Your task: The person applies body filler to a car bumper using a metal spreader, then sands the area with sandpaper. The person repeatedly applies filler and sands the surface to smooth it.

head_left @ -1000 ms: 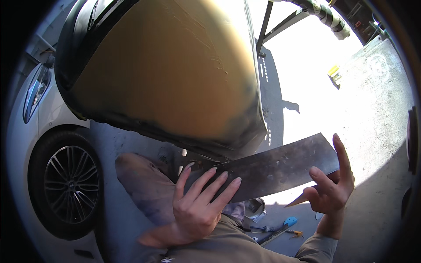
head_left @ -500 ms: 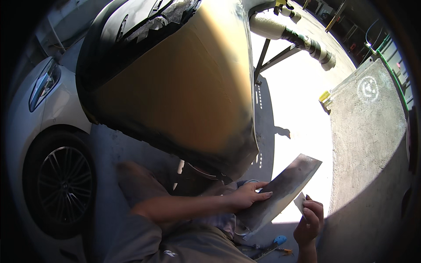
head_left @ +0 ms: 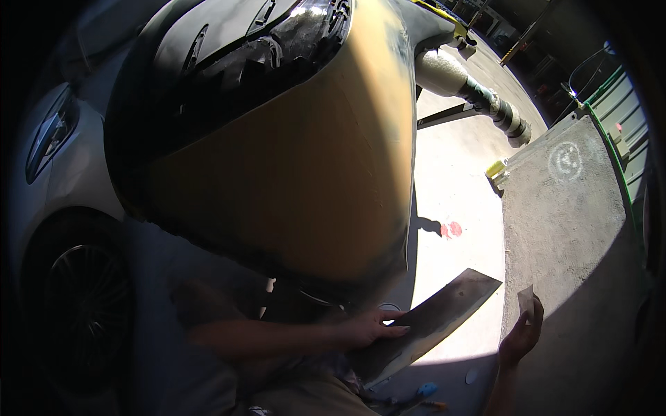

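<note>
My left hand (head_left: 369,329) grips the edge of a long, flat, dark grey board (head_left: 447,312), thumb on top. The board slopes up and away to the right, and a pale smear runs along its surface. Apart from it, further right, my right hand (head_left: 520,341) is closed on a small thin rectangular spreader (head_left: 526,300) that stands up from the fingers. Beyond both hands looms a big car bumper (head_left: 277,173), its skin coated tan and yellowish with dark edges. Its lower end lies in shadow near my left forearm.
At left stands a white car (head_left: 76,149) with a dark wheel (head_left: 87,298). A low rough concrete wall (head_left: 576,187) runs along the right. Wrapped tubing (head_left: 485,97) juts out behind the bumper. Tools with a blue part (head_left: 427,390) lie on the floor below the board.
My right hand has moved right, away from the board, lifting the spreader clear of its edge. My left hand still grips the board. The whole view has shifted slightly.
</note>
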`<state>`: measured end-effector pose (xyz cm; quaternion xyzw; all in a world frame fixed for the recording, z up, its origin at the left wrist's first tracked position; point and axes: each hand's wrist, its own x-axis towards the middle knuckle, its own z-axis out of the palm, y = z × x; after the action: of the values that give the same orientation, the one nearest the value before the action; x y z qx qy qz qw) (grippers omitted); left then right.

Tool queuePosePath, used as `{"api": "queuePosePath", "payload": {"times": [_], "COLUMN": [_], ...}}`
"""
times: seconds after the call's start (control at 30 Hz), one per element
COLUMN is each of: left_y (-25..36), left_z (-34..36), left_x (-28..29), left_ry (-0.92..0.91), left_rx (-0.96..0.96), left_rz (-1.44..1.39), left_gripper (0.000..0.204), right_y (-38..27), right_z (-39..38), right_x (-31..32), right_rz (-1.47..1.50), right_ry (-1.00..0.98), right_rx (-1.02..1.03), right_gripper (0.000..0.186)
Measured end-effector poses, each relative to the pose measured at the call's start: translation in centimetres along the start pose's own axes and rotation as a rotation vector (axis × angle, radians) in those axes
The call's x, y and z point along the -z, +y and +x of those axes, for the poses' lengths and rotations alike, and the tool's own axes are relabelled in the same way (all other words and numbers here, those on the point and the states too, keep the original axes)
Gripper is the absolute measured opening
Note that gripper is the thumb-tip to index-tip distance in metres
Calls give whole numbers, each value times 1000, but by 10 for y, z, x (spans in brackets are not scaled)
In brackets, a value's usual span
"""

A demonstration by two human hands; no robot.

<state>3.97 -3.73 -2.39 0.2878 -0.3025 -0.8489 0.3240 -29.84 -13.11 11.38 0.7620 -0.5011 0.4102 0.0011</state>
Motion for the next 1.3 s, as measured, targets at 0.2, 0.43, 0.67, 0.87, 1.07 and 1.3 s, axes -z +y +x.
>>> {"api": "queuePosePath", "payload": {"times": [0.2, 0.43, 0.67, 0.87, 1.07, 1.3], "left_y": [-39, -51, -65, -57, -55, -68], "left_z": [4, -6, 2, -4, 0, 4], "left_x": [22, 45, 51, 46, 43, 45], "left_ry": [-39, -10, 10, 21, -5, -13], "left_rx": [215, 132, 58, 160, 161, 212], "left_rz": [203, 122, 132, -52, -113, -170], "left_gripper": [68, 65, 63, 55, 59, 58], "right_y": [-116, -255, -260, -240, -197, -158], "right_z": [152, 225, 233, 223, 188, 160], "right_x": [-119, -234, -249, -246, -242, -236], "right_rz": [135, 327, 364, 360, 461, 467], "right_ry": [-147, -26, -38, -109, -155, -172], "right_rx": [936, 1418, 1443, 1439, 1393, 1379], "right_gripper": [36, 42, 44, 39, 35, 35]}}
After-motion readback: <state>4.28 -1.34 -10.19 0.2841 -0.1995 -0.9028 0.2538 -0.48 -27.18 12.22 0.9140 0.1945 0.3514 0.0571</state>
